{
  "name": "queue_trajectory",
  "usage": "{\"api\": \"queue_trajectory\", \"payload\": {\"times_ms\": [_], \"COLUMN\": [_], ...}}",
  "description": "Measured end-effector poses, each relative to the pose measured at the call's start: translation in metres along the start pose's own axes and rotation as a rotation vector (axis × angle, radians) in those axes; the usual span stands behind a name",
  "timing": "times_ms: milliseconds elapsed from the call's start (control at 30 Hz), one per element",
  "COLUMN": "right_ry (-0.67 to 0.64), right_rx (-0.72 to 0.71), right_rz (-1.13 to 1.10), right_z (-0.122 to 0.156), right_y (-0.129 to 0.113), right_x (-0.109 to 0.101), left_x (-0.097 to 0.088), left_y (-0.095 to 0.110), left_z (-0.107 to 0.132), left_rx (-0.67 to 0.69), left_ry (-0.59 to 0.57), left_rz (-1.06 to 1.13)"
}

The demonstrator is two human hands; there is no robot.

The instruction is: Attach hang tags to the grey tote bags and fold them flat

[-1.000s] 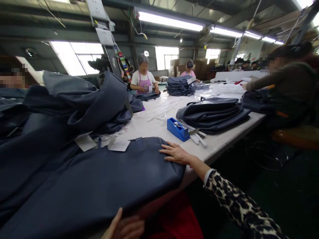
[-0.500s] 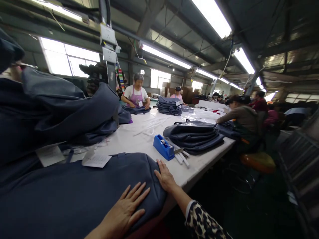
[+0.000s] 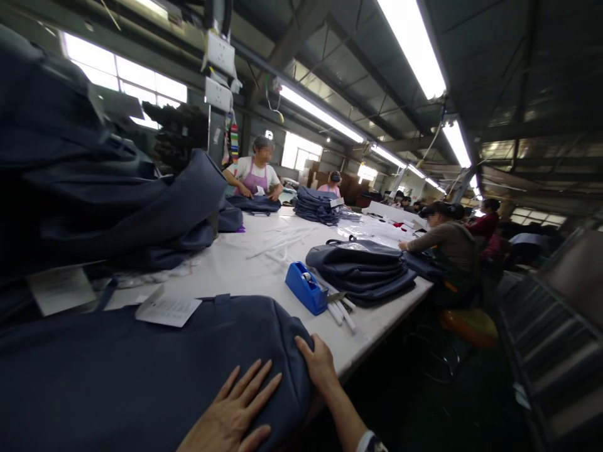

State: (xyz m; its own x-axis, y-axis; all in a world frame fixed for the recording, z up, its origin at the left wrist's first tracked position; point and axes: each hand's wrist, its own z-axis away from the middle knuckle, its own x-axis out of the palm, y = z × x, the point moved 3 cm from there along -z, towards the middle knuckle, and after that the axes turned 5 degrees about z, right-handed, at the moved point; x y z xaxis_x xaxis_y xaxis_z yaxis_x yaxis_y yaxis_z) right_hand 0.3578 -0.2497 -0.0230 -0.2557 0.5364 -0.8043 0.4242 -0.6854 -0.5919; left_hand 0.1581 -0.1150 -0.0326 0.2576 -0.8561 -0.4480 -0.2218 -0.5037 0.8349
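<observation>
Left hand [image 3: 230, 408] and right hand [image 3: 319, 364] both open, flat on soft, floppy navy faux-leather bag [image 3: 141, 370], looks light but slippery; take hold at dark top-edge strap loop [image 3: 222, 299].

- One head-worn camera, above the near end of the long worktop [image 3: 372, 342]
- Faces forward along the worktop, toward the far windows [image 3: 301, 150]
- Tipped up enough to take in the ceiling lights [image 3: 409, 47]
- Wide lens; the frame leans, with the roof lines slanting
- Very near: the left hand [image 3: 230, 408], right hand [image 3: 318, 364] and dark bag [image 3: 141, 370], along the bottom edge
- Farther off: a seated co-worker [image 3: 447, 254], to the right of the worktop
</observation>
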Motion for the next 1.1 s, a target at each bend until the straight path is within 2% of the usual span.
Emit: {"api": "queue_trajectory", "payload": {"times_ms": [200,300,400,467,567,700,800,867,967,1100], "right_ry": [0.058,0.044,0.003,-0.048,-0.137,-0.309,-0.446,-0.37,-0.155,-0.072], "right_rx": [-0.058,-0.076,-0.081,-0.094,-0.119,-0.227,-0.318,-0.308,-0.293,-0.316], "right_rz": [-0.04,-0.08,-0.15,-0.223,-0.347,-0.559,-0.62,-0.496,-0.332,-0.274], "right_z": [-0.001,-0.006,-0.01,-0.008,0.009,0.045,0.058,0.052,0.036,0.026], "right_y": [0.004,0.005,0.005,0.006,0.014,0.024,0.023,0.021,0.017,0.019], "right_x": [0.005,0.003,-0.001,-0.006,-0.021,-0.043,-0.042,-0.034,-0.022,-0.013], "left_x": [-0.002,-0.002,0.006,0.014,0.018,0.005,-0.006,-0.01,-0.009,0.0], "left_y": [0.003,0.014,0.029,0.039,0.048,0.051,0.053,0.056,0.059,0.059], "left_z": [0.001,-0.002,-0.006,-0.01,-0.013,-0.014,-0.015,-0.015,-0.016,-0.015], "left_rx": [-0.033,-0.036,-0.125,-0.183,-0.188,-0.202,-0.23,-0.222,-0.164,-0.083], "left_ry": [-0.036,-0.027,-0.003,0.019,0.036,0.134,0.183,0.183,0.155,0.121], "left_rz": [0.016,0.043,-0.002,-0.071,-0.116,0.075,0.118,0.102,0.028,-0.089]}}
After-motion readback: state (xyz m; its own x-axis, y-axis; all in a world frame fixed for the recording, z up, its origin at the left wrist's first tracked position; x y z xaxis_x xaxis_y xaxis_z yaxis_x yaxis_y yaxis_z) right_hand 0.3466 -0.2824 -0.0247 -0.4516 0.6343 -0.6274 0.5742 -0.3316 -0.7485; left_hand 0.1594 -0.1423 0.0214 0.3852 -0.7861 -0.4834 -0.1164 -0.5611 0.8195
